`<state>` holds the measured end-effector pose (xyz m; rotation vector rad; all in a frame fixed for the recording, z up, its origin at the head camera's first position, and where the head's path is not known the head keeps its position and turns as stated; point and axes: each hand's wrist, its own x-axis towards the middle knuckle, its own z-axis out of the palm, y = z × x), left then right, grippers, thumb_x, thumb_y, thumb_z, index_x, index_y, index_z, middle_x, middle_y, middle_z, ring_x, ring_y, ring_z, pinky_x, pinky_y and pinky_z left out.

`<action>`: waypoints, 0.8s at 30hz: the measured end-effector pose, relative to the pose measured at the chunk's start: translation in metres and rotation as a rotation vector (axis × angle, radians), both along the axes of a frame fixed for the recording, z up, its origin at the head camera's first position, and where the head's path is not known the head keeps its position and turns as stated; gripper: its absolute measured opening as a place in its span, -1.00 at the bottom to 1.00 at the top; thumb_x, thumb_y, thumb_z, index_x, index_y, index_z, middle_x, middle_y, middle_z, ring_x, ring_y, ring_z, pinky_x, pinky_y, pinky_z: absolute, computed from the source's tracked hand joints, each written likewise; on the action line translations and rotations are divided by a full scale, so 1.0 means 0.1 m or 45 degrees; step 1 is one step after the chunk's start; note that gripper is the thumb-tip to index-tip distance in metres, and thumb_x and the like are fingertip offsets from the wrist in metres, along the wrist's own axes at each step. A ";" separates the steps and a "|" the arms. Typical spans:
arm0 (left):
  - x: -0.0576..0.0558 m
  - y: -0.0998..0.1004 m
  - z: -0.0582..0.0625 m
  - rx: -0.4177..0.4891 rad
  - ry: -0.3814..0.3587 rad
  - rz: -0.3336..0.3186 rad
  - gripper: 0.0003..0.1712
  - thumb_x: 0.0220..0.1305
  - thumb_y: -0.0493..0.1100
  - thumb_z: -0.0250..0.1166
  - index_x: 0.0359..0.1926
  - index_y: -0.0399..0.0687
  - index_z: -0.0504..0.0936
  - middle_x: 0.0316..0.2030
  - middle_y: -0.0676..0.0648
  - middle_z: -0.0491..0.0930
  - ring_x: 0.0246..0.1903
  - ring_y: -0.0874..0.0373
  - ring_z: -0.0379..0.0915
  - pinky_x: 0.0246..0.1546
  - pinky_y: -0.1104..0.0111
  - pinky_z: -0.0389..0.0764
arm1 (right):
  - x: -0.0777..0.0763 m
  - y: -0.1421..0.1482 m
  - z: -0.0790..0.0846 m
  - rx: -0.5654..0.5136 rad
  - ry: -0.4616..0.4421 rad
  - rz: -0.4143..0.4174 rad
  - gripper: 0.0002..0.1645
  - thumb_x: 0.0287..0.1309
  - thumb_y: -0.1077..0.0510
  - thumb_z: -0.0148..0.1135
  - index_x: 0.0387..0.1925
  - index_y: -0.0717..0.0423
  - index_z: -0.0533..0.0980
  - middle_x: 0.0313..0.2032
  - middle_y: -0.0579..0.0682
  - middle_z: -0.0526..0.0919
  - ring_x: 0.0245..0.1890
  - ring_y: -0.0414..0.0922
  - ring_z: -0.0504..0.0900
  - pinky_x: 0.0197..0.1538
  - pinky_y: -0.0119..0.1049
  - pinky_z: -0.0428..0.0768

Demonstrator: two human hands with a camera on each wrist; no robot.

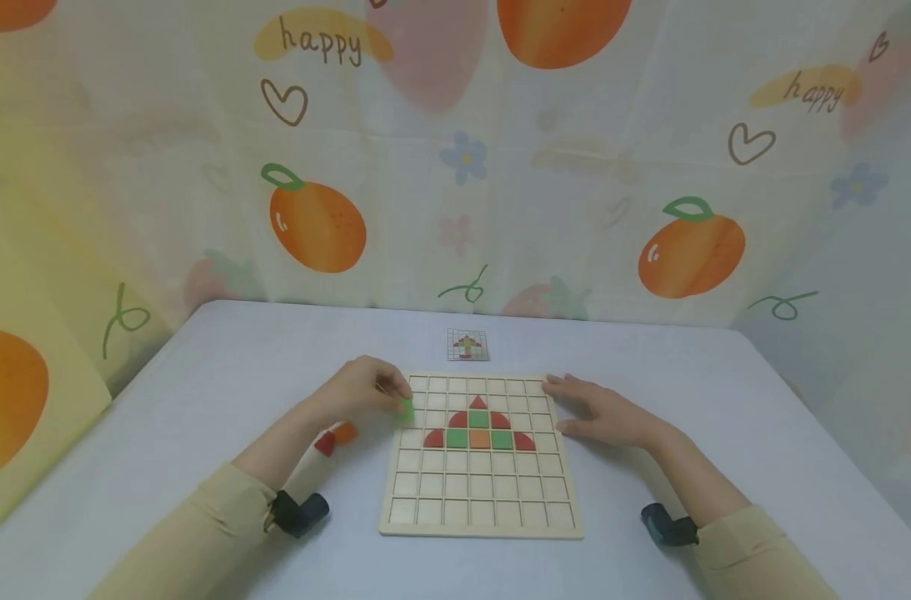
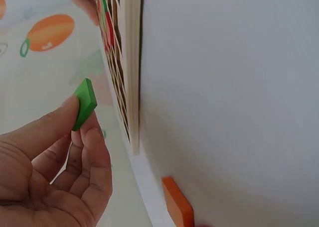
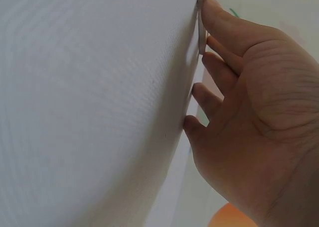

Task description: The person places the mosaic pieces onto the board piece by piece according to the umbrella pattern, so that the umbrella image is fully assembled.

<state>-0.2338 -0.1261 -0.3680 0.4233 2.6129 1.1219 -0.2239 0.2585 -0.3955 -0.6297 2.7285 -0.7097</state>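
Between thumb and fingers my left hand (image 1: 361, 387) pinches a green square tile (image 2: 86, 103), held at the left edge of a wooden grid board (image 1: 481, 531). My right hand (image 1: 608, 410) rests at the board's right edge, fingers loosely extended, with the thumb touching the rim in the right wrist view. On the board, a red triangle (image 1: 478, 402) tops a pattern of red quarter-round pieces (image 1: 524, 442), green squares (image 1: 457, 438) and an orange square (image 1: 480, 439). An orange tile (image 1: 345, 432) and a red piece (image 1: 325, 443) lie on the table under the left forearm.
Behind the board lies a small pattern card (image 1: 468, 345) showing a similar coloured figure on a grid. The white table (image 1: 275, 350) ends at a printed cloth backdrop (image 1: 417, 225). Each wrist bears a dark camera (image 1: 299, 513).
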 end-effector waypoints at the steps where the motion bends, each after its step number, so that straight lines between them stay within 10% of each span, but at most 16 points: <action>1: 0.02 0.03 0.01 0.007 -0.009 -0.006 -0.89 0.09 -0.22 0.44 -0.30 -0.07 0.72 -0.38 -0.01 0.66 -0.33 0.16 0.49 -0.25 0.39 0.52 | 0.00 0.00 0.00 0.000 -0.001 -0.002 -0.16 0.20 -0.11 0.30 0.45 -0.04 0.26 0.52 0.04 0.19 0.56 0.21 -0.01 0.49 0.28 0.07; 12: 0.16 0.43 -0.02 0.055 -0.029 0.052 -0.91 0.08 -0.20 0.43 -0.34 0.01 0.73 -0.42 0.02 0.63 -0.32 0.15 0.46 -0.29 0.40 0.48 | 0.03 -0.02 0.06 0.000 -0.002 -0.004 -0.17 0.21 -0.11 0.30 0.45 -0.03 0.26 0.51 0.06 0.20 0.56 0.23 -0.01 0.48 0.29 0.07; 24: 0.22 0.76 -0.10 0.080 -0.005 -0.175 -0.88 0.04 -0.26 0.45 -0.35 -0.01 0.74 -0.41 0.06 0.71 -0.36 0.26 0.53 -0.26 0.42 0.54 | 0.03 -0.01 0.04 0.003 0.020 0.012 -0.17 0.21 -0.10 0.29 0.45 -0.02 0.27 0.51 0.06 0.21 0.55 0.24 0.02 0.48 0.29 0.07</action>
